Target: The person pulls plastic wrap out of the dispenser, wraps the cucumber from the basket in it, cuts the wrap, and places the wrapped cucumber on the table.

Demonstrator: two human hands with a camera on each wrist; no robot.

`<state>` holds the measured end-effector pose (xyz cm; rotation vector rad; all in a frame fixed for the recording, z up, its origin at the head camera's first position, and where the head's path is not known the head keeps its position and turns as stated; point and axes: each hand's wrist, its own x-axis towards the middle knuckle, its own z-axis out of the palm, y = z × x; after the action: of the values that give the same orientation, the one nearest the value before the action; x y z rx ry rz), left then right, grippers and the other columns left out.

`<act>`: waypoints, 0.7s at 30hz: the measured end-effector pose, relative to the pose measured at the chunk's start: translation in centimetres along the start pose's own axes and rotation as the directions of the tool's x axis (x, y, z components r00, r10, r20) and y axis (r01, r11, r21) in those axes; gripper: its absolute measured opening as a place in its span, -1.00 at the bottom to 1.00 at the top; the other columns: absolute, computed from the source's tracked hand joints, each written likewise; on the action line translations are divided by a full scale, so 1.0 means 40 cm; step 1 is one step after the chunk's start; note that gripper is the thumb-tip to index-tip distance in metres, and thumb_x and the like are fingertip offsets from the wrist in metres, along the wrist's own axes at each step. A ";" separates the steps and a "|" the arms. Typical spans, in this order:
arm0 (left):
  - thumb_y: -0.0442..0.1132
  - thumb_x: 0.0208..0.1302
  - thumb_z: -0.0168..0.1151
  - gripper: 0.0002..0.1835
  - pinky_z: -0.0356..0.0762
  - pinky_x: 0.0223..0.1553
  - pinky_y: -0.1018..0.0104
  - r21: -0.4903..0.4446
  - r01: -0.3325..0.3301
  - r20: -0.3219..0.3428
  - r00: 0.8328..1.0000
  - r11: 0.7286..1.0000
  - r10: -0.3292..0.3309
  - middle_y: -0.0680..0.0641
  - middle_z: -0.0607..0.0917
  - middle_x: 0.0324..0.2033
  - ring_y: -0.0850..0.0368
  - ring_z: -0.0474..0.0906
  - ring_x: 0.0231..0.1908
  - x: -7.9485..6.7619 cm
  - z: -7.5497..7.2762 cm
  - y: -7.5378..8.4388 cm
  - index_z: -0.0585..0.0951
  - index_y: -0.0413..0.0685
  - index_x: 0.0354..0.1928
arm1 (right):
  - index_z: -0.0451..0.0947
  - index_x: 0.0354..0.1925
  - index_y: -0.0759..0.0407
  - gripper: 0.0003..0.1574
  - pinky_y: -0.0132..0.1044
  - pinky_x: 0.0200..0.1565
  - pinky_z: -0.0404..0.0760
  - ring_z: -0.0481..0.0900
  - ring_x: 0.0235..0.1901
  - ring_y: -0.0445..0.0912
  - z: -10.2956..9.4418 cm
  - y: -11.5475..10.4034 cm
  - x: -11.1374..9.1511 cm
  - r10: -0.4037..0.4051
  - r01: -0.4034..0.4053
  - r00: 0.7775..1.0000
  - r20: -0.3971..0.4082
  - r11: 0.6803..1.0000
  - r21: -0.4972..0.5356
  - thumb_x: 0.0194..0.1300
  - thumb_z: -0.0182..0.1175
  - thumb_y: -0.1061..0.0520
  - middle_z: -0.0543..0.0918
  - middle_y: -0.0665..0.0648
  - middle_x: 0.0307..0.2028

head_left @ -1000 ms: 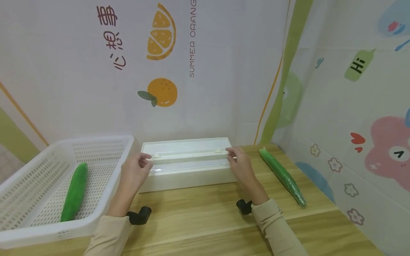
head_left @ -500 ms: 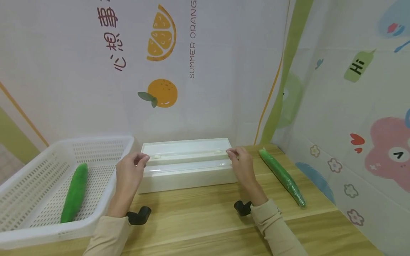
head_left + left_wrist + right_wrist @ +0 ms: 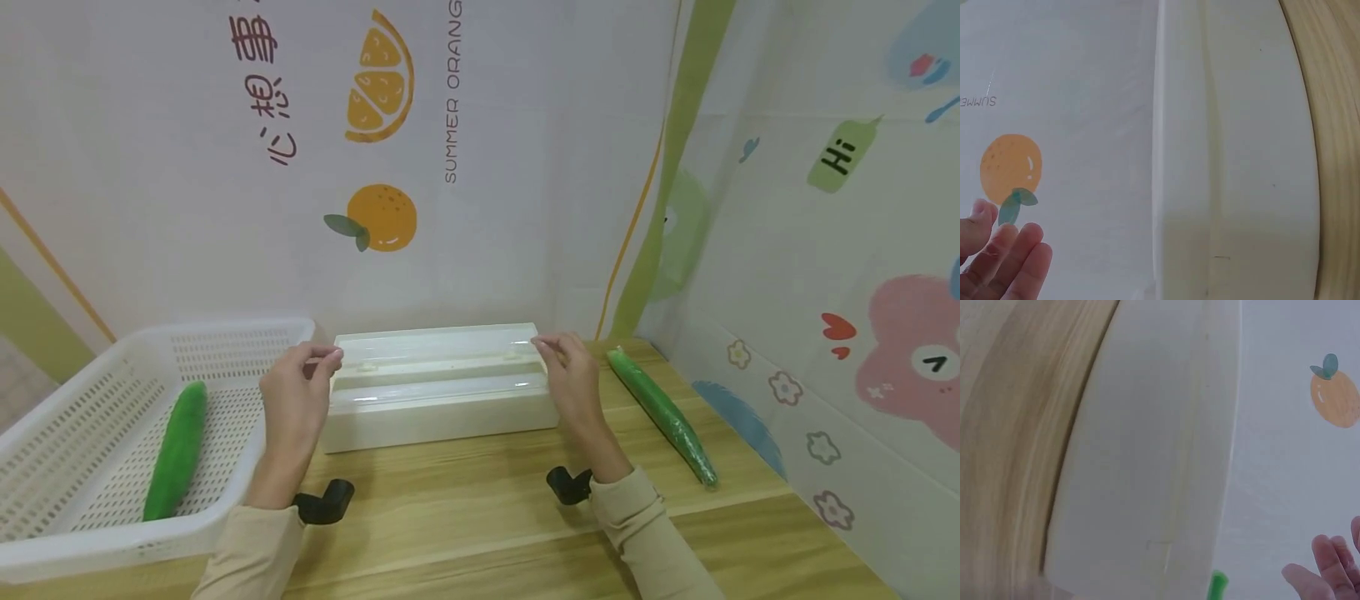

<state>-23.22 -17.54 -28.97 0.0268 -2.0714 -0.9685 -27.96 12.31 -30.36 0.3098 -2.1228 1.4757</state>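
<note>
White box (image 3: pixel 442 423), clear film (image 3: pixel 517 342), basket (image 3: pixel 90 546) holding cucumber (image 3: pixel 177 450)

Head camera looked forward and down from above the table (image 3: pixel 450 517). Both wrist cameras (image 3: pixel 326 502) sat close, turned sideways, facing the white film dispenser (image 3: pixel 442 425) and backdrop (image 3: pixel 487 267); all shared the printed orange (image 3: pixel 1011 165).

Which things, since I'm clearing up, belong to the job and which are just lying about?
Likely the job: left hand, right hand, box, film.
Untouched, perhaps just lying about: basket, wrapped cucumber, other cucumber.
</note>
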 end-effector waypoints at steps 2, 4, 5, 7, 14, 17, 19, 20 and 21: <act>-0.30 0.22 0.22 -0.85 0.32 -0.44 0.63 -0.018 0.004 -0.011 1.000 1.000 -0.004 -0.23 0.72 -0.39 -0.11 0.68 -0.40 0.000 -0.004 0.006 0.65 -0.26 -0.27 | 0.57 -0.16 0.26 -0.79 -0.20 0.12 0.51 0.52 -0.02 -0.03 -0.003 -0.009 0.000 0.001 -0.002 1.000 0.005 1.000 0.025 0.35 0.07 0.17 0.58 0.16 -0.13; -0.29 0.23 0.21 -0.85 0.28 -0.46 0.70 -0.037 0.007 -0.022 1.000 0.999 -0.008 -0.24 0.73 -0.39 -0.11 0.69 -0.38 0.002 -0.008 0.012 0.64 -0.26 -0.26 | 0.56 -0.15 0.26 -0.79 -0.21 0.13 0.49 0.52 0.00 -0.04 -0.007 -0.016 0.001 -0.001 0.000 1.000 0.013 0.998 0.055 0.35 0.07 0.17 0.57 0.17 -0.11; -0.29 0.24 0.21 -0.85 0.27 -0.46 0.74 -0.046 0.007 -0.028 1.000 0.999 -0.009 -0.24 0.73 -0.39 -0.11 0.69 -0.38 0.003 -0.010 0.014 0.64 -0.26 -0.26 | 0.56 -0.14 0.26 -0.78 -0.21 0.14 0.49 0.51 0.01 -0.04 -0.008 -0.019 0.001 -0.003 0.002 1.000 0.017 0.998 0.068 0.35 0.06 0.16 0.57 0.17 -0.10; -0.30 0.24 0.20 -0.85 0.26 -0.48 0.77 -0.062 0.005 -0.038 0.999 0.998 -0.007 -0.24 0.73 -0.40 -0.13 0.68 -0.37 0.005 -0.015 0.019 0.64 -0.26 -0.26 | 0.56 -0.14 0.26 -0.77 -0.21 0.15 0.48 0.50 0.03 -0.03 -0.012 -0.025 0.002 -0.015 0.013 1.000 0.024 0.997 0.082 0.35 0.06 0.15 0.56 0.17 -0.07; -0.27 0.24 0.21 -0.84 0.33 -0.49 0.77 -0.073 -0.027 -0.069 0.997 0.997 0.022 -0.19 0.73 -0.42 0.21 0.65 -0.47 0.008 -0.029 0.030 0.66 -0.25 -0.27 | 0.56 -0.13 0.28 -0.75 -0.17 0.12 0.50 0.53 0.01 -0.01 -0.025 -0.042 0.003 -0.106 0.105 0.994 0.013 0.992 0.073 0.35 0.06 0.15 0.57 0.20 -0.06; -0.27 0.22 0.24 -0.84 0.34 -0.51 0.77 -0.086 -0.049 -0.092 0.995 0.995 0.041 -0.19 0.73 -0.42 0.58 0.50 -0.52 0.011 -0.037 0.034 0.67 -0.25 -0.28 | 0.56 -0.12 0.32 -0.74 -0.24 0.09 0.53 0.53 0.00 0.00 -0.033 -0.065 -0.002 -0.122 0.120 0.993 0.011 0.990 0.076 0.36 0.05 0.17 0.56 0.23 -0.04; -0.28 0.19 0.26 -0.84 0.33 -0.51 0.77 -0.095 -0.069 -0.109 0.992 0.993 0.058 -0.20 0.73 -0.42 0.71 0.40 -0.54 0.013 -0.042 0.038 0.68 -0.26 -0.29 | 0.54 -0.10 0.37 -0.73 -0.34 0.05 0.54 0.53 0.00 0.02 -0.039 -0.083 -0.008 -0.115 0.113 0.993 0.014 0.988 0.103 0.35 0.05 0.20 0.55 0.26 -0.02; -0.29 0.18 0.27 -0.85 0.32 -0.51 0.77 -0.095 -0.078 -0.118 0.991 0.992 0.066 -0.20 0.73 -0.42 0.73 0.38 -0.54 0.014 -0.044 0.041 0.68 -0.26 -0.30 | 0.54 -0.10 0.37 -0.73 -0.41 0.04 0.52 0.52 0.02 0.00 -0.041 -0.088 -0.009 -0.107 0.104 0.994 0.017 0.987 0.118 0.35 0.05 0.21 0.54 0.25 -0.01; -0.30 0.17 0.28 -0.85 0.32 -0.51 0.77 -0.098 -0.084 -0.125 0.990 0.992 0.071 -0.20 0.73 -0.42 0.73 0.37 -0.54 0.014 -0.046 0.044 0.68 -0.26 -0.30 | 0.54 -0.10 0.38 -0.73 -0.47 0.04 0.51 0.51 0.03 0.00 -0.043 -0.091 -0.010 -0.103 0.100 0.995 0.015 0.986 0.131 0.35 0.05 0.21 0.54 0.26 -0.01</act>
<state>-21.81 -17.66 -26.80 -0.0474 -1.8952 -0.9998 -25.41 12.48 -27.21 0.4772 -2.0003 1.5601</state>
